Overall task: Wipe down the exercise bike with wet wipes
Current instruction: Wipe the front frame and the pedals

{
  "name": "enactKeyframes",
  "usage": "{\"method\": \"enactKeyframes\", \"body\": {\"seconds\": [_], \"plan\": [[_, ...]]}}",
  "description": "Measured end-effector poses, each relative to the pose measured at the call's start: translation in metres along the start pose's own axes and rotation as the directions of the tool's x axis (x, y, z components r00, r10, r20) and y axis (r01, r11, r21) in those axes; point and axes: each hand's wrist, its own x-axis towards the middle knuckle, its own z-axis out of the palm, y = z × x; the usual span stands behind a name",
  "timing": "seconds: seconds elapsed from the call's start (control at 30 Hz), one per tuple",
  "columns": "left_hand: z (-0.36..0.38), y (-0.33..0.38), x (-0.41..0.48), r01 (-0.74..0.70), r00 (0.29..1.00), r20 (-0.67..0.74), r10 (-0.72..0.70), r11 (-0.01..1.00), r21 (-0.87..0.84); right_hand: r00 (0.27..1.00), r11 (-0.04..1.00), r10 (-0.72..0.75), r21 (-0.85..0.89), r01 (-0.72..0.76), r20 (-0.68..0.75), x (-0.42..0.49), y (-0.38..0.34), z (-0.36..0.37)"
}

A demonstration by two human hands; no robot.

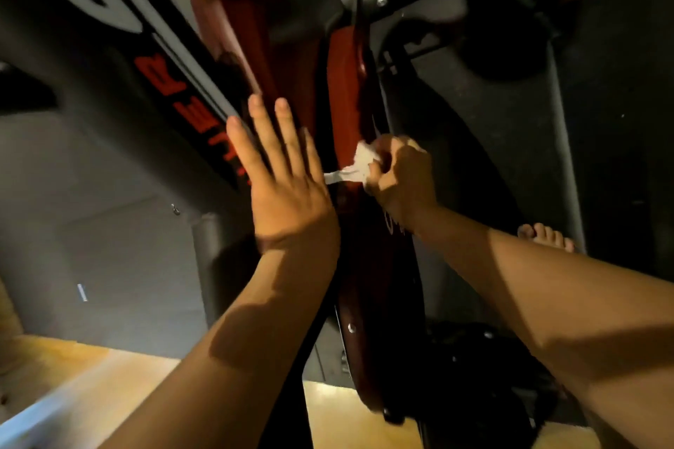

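The left hand (288,189) lay flat, fingers straight, against the dark red curved bike cover (291,84). Just right of it, the right hand (403,175) clutched a crumpled white wet wipe (359,166), pressed to that cover.

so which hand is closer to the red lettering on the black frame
Left. The left hand lies flat right beside the red lettering; the right hand grips the wet wipe farther right.

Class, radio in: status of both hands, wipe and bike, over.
Left hand flat, fingers straight, against exercise bike. Right hand grips wet wipe on red cover. No obstruction seen.
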Motion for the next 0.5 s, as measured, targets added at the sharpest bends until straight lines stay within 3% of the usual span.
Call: {"method": "enactKeyframes", "body": {"seconds": [0.13,0.23,0.3,0.33,0.4,0.47,0.5], "plan": [[0.008,0.008,0.006,-0.059,0.998,-0.004,0.059,0.998,0.020,0.989,1.000,-0.016,-0.001,0.016,-0.148,0.088,-0.015,0.002],[0.013,0.017,0.014,-0.058,0.998,-0.004,0.058,0.998,-0.024,0.995,0.998,-0.069,0.009,0.070,-0.065,0.120,-0.020,-0.003],[0.011,0.018,0.016,-0.062,0.998,-0.005,0.062,0.996,-0.058,0.990,0.990,-0.138,-0.015,0.138,0.018,0.102,-0.010,0.004],[0.010,0.017,0.016,-0.065,0.998,-0.005,0.065,0.996,-0.061,0.985,0.988,-0.148,0.054,0.144,0.087,0.079,-0.011,0.000],[0.009,0.017,0.016,-0.068,0.998,0.003,0.068,0.995,-0.079,0.912,0.918,-0.393,0.105,0.382,0.119,0.029,0.000,-0.001],[0.006,0.017,0.017,-0.073,0.997,0.018,0.075,0.992,-0.104,0.748,0.744,-0.648,-0.093,0.662,0.145,-0.004,0.010,-0.002],[0.004,0.017,0.017,-0.076,0.997,0.014,0.078,0.992,-0.105,0.700,0.697,-0.682,-0.100,0.710,0.213,-0.007,0.015,0.003]]}}
